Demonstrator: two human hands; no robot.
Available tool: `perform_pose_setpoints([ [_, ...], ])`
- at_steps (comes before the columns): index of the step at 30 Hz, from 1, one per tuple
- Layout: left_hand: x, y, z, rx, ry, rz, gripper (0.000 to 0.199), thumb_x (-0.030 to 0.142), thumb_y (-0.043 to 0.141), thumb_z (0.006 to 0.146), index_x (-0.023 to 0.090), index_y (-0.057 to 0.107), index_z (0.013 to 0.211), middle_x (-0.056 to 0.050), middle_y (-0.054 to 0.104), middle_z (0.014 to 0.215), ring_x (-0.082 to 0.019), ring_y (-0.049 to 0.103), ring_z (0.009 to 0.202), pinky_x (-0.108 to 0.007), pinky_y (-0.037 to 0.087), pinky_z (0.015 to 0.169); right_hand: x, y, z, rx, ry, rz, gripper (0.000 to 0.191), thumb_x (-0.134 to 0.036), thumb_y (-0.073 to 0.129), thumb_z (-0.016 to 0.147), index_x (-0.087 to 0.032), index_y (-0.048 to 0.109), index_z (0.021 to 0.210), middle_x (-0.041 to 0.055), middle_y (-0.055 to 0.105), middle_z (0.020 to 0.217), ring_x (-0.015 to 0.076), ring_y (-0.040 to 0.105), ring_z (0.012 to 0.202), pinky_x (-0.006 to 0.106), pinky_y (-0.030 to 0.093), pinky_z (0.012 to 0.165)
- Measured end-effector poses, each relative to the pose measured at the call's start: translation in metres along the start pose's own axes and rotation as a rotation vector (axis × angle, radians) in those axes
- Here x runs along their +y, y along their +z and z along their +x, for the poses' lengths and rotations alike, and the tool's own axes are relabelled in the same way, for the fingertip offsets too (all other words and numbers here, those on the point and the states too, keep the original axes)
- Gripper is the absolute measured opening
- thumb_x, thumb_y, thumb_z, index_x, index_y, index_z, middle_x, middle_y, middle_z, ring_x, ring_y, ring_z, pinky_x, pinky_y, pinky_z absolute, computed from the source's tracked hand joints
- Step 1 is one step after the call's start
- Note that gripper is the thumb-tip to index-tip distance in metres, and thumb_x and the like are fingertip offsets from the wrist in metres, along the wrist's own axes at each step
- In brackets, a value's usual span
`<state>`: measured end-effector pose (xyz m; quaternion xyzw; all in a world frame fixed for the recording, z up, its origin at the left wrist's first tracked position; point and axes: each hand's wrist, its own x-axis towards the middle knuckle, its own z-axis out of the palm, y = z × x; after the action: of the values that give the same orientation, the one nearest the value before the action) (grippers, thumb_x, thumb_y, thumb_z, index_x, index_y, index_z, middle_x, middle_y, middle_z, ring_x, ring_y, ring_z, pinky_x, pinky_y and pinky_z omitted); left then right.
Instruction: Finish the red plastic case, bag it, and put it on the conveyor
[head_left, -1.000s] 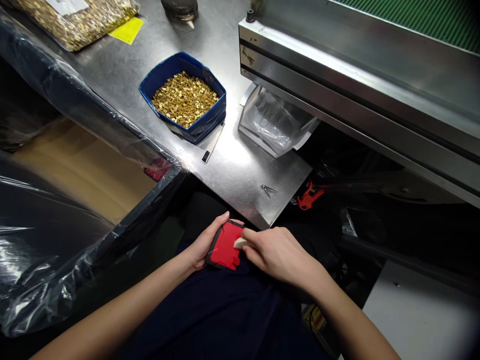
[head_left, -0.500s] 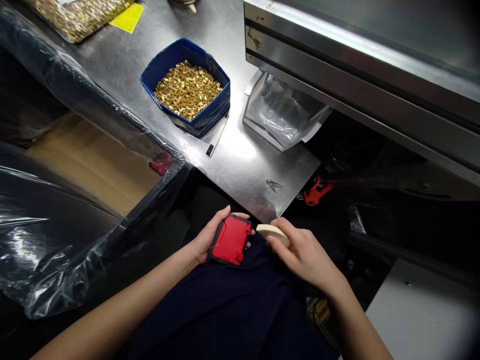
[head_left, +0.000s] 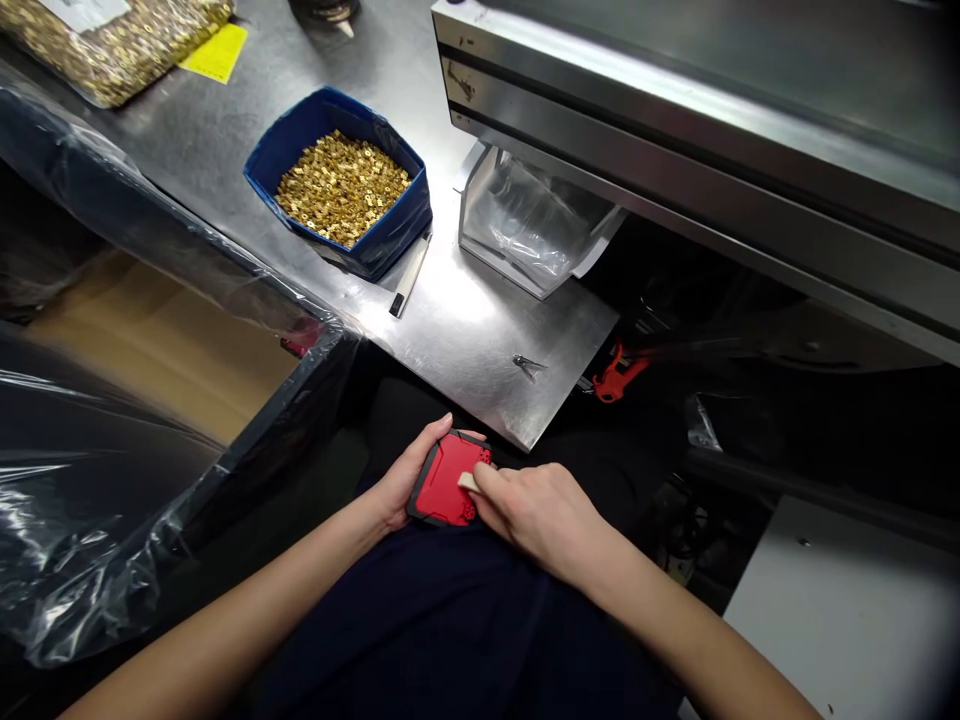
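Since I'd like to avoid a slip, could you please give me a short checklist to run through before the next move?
1. Left hand holding the red and black case: ok.
2. Right hand gripping the pale tool: ok.
3. Pale tool pressed firmly on the case: cannot tell; its tip is over the red face, but contact is unclear.
4. Underside of the case undamaged: cannot tell, hidden.
5. Blue bin upright on the steel table: ok.
6. Small metal clippers away from both hands: ok.
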<state>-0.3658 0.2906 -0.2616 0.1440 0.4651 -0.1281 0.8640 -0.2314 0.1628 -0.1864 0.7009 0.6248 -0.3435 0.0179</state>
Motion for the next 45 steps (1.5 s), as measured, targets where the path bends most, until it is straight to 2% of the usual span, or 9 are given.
perform_pose_setpoints([
  [8, -0.004, 0.007, 0.003, 0.099, 0.027, 0.017, 0.055, 0.064, 0.064, 0.088, 0.014, 0.075, 0.108, -0.012, 0.079, 0.087, -0.021, 0.071, 0.066, -0.028, 0.058, 0.06, -0.005, 0.003, -0.006, -0.058, 0.088, -0.082, 0.022, -0.031, 0.039, 0.109, -0.021, 0.057, 0.104, 0.0004, 0.074, 0.078, 0.0187, 0.071, 0.061, 0.034, 0.014, 0.052],
  [12, -0.004, 0.009, 0.003, 0.133, 0.037, 0.063, 0.054, 0.066, 0.067, 0.085, 0.014, 0.076, 0.096, -0.009, 0.076, 0.075, -0.02, 0.069, 0.062, -0.026, 0.054, 0.056, -0.005, 0.002, -0.006, -0.055, 0.132, -0.074, 0.028, -0.032, 0.033, 0.111, -0.021, 0.058, 0.103, 0.0011, 0.076, 0.081, 0.0182, 0.072, 0.064, 0.034, 0.015, 0.052],
  [15, -0.003, 0.009, 0.004, 0.126, 0.029, 0.076, 0.053, 0.066, 0.067, 0.084, 0.014, 0.075, 0.09, -0.008, 0.074, 0.07, -0.02, 0.067, 0.058, -0.027, 0.053, 0.054, -0.005, 0.001, -0.004, -0.072, 0.136, -0.057, 0.026, -0.032, 0.035, 0.11, -0.021, 0.057, 0.101, 0.0011, 0.076, 0.08, 0.018, 0.072, 0.064, 0.034, 0.015, 0.052],
  [23, -0.002, 0.009, 0.003, 0.108, 0.034, 0.078, 0.052, 0.065, 0.067, 0.086, 0.013, 0.076, 0.089, -0.009, 0.076, 0.077, -0.019, 0.068, 0.061, -0.026, 0.054, 0.056, -0.01, -0.002, -0.001, -0.096, 0.161, -0.028, 0.026, -0.033, 0.036, 0.11, -0.022, 0.056, 0.1, 0.0005, 0.078, 0.08, 0.0184, 0.074, 0.067, 0.033, 0.016, 0.053],
  [29, -0.001, 0.005, 0.003, 0.068, -0.012, 0.037, 0.051, 0.064, 0.065, 0.087, 0.014, 0.075, 0.093, -0.009, 0.076, 0.08, -0.019, 0.068, 0.063, -0.027, 0.056, 0.057, -0.012, -0.002, 0.001, -0.07, 0.168, -0.03, 0.024, -0.035, 0.038, 0.109, -0.022, 0.056, 0.1, 0.0002, 0.077, 0.078, 0.0195, 0.074, 0.066, 0.033, 0.015, 0.053],
  [33, 0.002, 0.002, 0.002, 0.0, -0.049, 0.008, 0.051, 0.062, 0.063, 0.09, 0.016, 0.074, 0.106, -0.011, 0.078, 0.09, -0.022, 0.072, 0.072, -0.029, 0.06, 0.063, -0.011, 0.0, 0.0, -0.05, 0.129, -0.013, 0.027, -0.037, 0.036, 0.109, -0.023, 0.055, 0.096, -0.0013, 0.075, 0.073, 0.0175, 0.071, 0.06, 0.033, 0.015, 0.053],
  [39, 0.004, -0.006, 0.004, -0.02, -0.066, -0.044, 0.049, 0.057, 0.062, 0.092, 0.016, 0.072, 0.117, -0.011, 0.08, 0.092, -0.022, 0.073, 0.072, -0.032, 0.062, 0.064, 0.004, 0.001, 0.002, -0.003, 0.106, -0.001, 0.032, -0.044, 0.034, 0.11, -0.023, 0.054, 0.097, -0.0002, 0.076, 0.076, 0.016, 0.071, 0.063, 0.032, 0.016, 0.055],
  [43, 0.002, -0.008, 0.006, -0.066, -0.062, -0.078, 0.05, 0.056, 0.059, 0.093, 0.015, 0.071, 0.119, -0.013, 0.08, 0.097, -0.025, 0.076, 0.08, -0.033, 0.062, 0.068, 0.009, 0.002, 0.004, -0.041, 0.016, 0.0, 0.031, -0.045, 0.036, 0.109, -0.023, 0.055, 0.097, -0.0009, 0.076, 0.076, 0.0154, 0.07, 0.062, 0.032, 0.016, 0.054],
  [45, 0.001, -0.008, 0.006, -0.046, -0.048, -0.064, 0.051, 0.056, 0.06, 0.092, 0.015, 0.071, 0.119, -0.013, 0.08, 0.094, -0.025, 0.075, 0.077, -0.033, 0.062, 0.065, 0.008, 0.003, 0.006, -0.018, 0.001, -0.017, 0.031, -0.046, 0.036, 0.109, -0.024, 0.056, 0.098, -0.0009, 0.077, 0.078, 0.0158, 0.071, 0.063, 0.032, 0.014, 0.054],
])
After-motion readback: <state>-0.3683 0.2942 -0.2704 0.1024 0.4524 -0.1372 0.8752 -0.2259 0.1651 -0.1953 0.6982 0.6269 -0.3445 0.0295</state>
